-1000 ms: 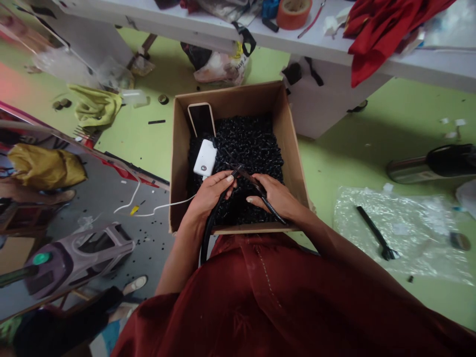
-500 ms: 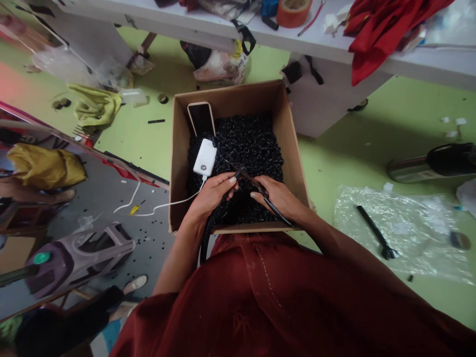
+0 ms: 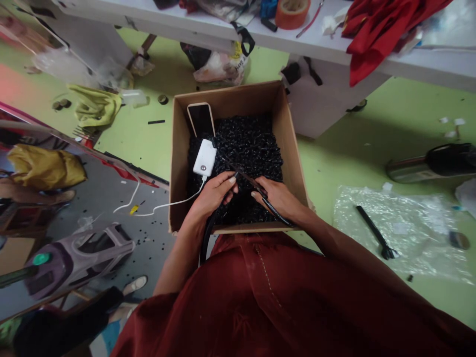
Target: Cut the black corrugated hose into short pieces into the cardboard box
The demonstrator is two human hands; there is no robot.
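A cardboard box (image 3: pixel 295 153) holds a heap of small black pieces (image 3: pixel 249 141). Over its near part, my left hand (image 3: pixel 218 192) pinches a black strip (image 3: pixel 207 235) that hangs down over the box's near edge. My right hand (image 3: pixel 277 196) is wrapped round black-handled scissors (image 3: pixel 273 209), whose dark blades point up and left, close to the strip's end by my left fingertips. Whether blades and strip touch is hard to tell. Inside the box at the left lie a white power bank (image 3: pixel 205 157) and a phone (image 3: pixel 201 119) leaning on the wall.
A white cable (image 3: pixel 159 206) runs from the power bank over the box's left edge. Right of the box lie clear plastic (image 3: pixel 420 218) with a black strip, and a metal flask (image 3: pixel 407 169). A white table (image 3: pixel 327 47) stands beyond. A person's foot (image 3: pixel 136 284) shows lower left.
The scissor blades look closer together than before, and the strip's end at my left fingertips looks shorter. Both hands have stayed almost in place.
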